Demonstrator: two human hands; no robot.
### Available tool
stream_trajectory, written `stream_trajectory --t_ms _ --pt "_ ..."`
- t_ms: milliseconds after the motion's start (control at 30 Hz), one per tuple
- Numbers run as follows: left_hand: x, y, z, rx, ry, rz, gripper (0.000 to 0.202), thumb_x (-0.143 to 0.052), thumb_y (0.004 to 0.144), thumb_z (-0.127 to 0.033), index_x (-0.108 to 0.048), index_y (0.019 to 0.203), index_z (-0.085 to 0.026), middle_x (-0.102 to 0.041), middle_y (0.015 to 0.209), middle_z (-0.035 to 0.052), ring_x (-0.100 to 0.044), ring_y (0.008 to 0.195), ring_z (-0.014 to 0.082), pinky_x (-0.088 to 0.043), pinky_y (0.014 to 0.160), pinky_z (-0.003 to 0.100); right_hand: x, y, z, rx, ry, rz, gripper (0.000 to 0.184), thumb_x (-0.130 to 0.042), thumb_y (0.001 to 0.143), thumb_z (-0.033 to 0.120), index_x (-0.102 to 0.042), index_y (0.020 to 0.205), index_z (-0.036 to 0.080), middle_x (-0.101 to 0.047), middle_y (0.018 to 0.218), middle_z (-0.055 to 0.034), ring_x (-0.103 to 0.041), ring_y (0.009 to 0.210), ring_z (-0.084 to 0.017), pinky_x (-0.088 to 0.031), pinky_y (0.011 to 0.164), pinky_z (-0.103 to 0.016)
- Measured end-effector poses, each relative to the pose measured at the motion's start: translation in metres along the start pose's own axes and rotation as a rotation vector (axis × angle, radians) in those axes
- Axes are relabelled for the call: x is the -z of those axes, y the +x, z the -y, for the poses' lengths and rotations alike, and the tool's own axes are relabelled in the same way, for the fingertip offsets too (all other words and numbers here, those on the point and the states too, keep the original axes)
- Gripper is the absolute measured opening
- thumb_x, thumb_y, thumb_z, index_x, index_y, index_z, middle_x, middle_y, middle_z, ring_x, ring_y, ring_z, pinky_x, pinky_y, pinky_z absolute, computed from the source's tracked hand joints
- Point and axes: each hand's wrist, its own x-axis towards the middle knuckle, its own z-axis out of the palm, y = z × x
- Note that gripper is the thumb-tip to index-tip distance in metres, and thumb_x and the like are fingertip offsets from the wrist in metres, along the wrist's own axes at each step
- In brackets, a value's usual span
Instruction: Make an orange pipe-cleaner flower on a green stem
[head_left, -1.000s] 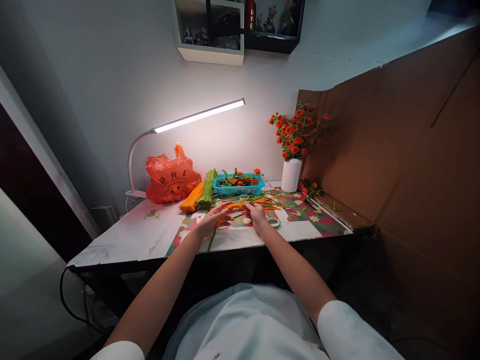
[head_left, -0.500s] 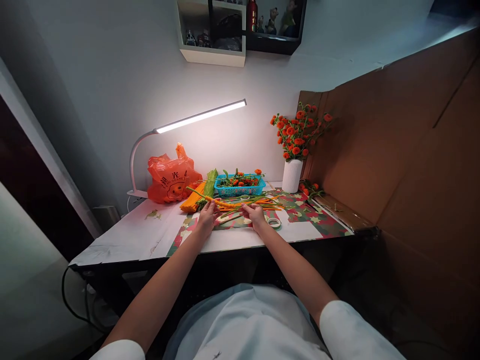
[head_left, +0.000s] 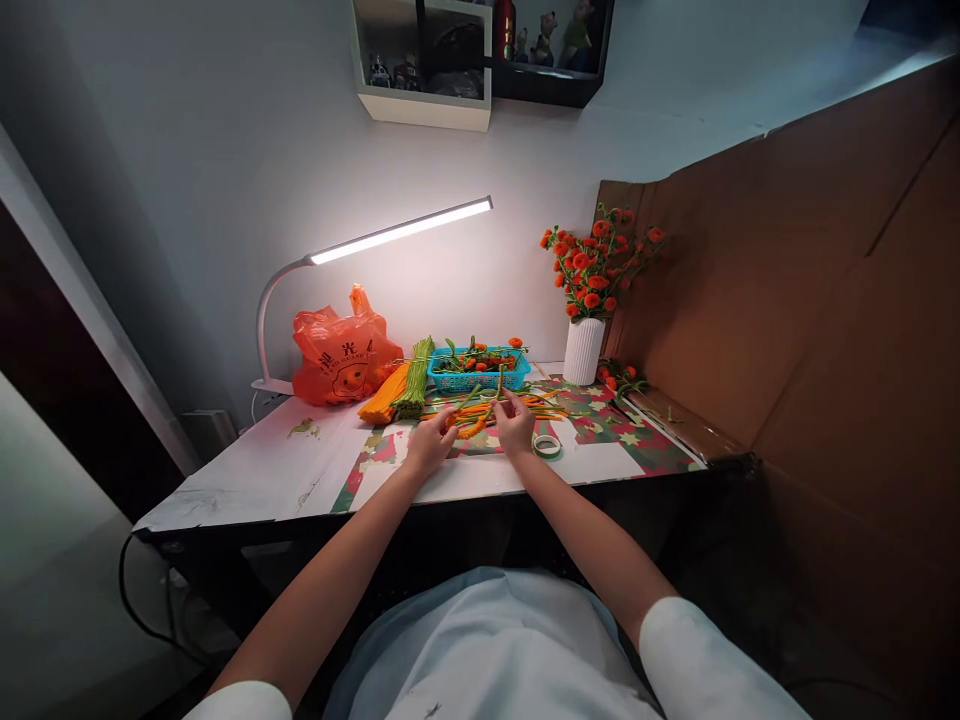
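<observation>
Between the left hand [head_left: 432, 442] and the right hand [head_left: 515, 425], which pinch its two sides, a fuzzy orange strip with slender green ends [head_left: 472, 431] bends like a letter U. Just beside the right hand lies a round roll of pale green tape [head_left: 547, 457]; beyond the grip stands a blue plastic basket [head_left: 480, 383] with orange flowers [head_left: 515, 343].

On my feed, the orange strip [head_left: 472, 431] bends in a sagging curve, six o'clock of centre, its green ends [head_left: 501, 378] rising toward twelve and one o'clock.
</observation>
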Motion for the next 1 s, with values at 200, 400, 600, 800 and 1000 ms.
stream_trajectory --t_ms 200,400,600,800,1000 --pt "-0.001 -0.004 -0.006 -0.126 0.056 0.111 0.033 -0.061 0.07 -0.016 -0.074 0.099 -0.023 -0.059 0.054 -0.0012 -0.05 0.053 0.0172 -0.034 0.059 0.025 0.004 -0.003 0.001 0.322 -0.407 0.312 0.028 -0.052 0.082 0.019 -0.075 0.096 0.027 -0.069 0.081 -0.0045 -0.061 0.079 -0.019 -0.045 0.079 -0.029" --pt "-0.001 -0.002 0.001 -0.09 -0.066 -0.033 0.037 -0.057 0.075 -0.019 -0.066 0.111 -0.02 -0.062 0.062 -0.0015 -0.051 0.054 0.0148 -0.038 0.06 0.024 0.004 0.0 -0.008 0.339 -0.58 0.29 0.031 -0.049 0.08 0.011 -0.075 0.093 0.022 -0.072 0.091 -0.0064 -0.064 0.086 -0.022 -0.047 0.08 -0.031" --pt "0.001 0.0 -0.001 -0.133 -0.024 -0.076 0.028 -0.054 0.074 -0.015 -0.071 0.096 -0.016 -0.064 0.065 0.0003 -0.052 0.054 0.0139 -0.042 0.061 0.024 0.005 0.001 -0.011 0.296 -0.759 0.253 0.029 -0.048 0.08 0.011 -0.073 0.092 0.019 -0.072 0.091 -0.0087 -0.065 0.085 -0.022 -0.047 0.077 -0.029" --pt "0.001 0.002 0.002 -0.148 0.055 -0.122 0.028 -0.054 0.073 -0.013 -0.072 0.094 -0.016 -0.071 0.076 0.0025 -0.058 0.06 0.0146 -0.047 0.065 0.026 0.003 0.0 -0.006 0.314 -0.916 0.31 0.029 -0.045 0.084 0.009 -0.07 0.097 0.016 -0.071 0.096 -0.0084 -0.063 0.09 -0.02 -0.044 0.081 -0.027" --pt "-0.001 0.003 0.006 -0.168 0.104 -0.152 0.026 -0.056 0.072 -0.011 -0.072 0.092 -0.016 -0.072 0.075 0.0028 -0.061 0.062 0.0157 -0.049 0.065 0.026 0.003 -0.002 -0.001 0.315 -1.017 0.363 0.028 -0.045 0.085 0.008 -0.068 0.098 0.016 -0.069 0.094 -0.0083 -0.061 0.089 -0.019 -0.041 0.078 -0.027"
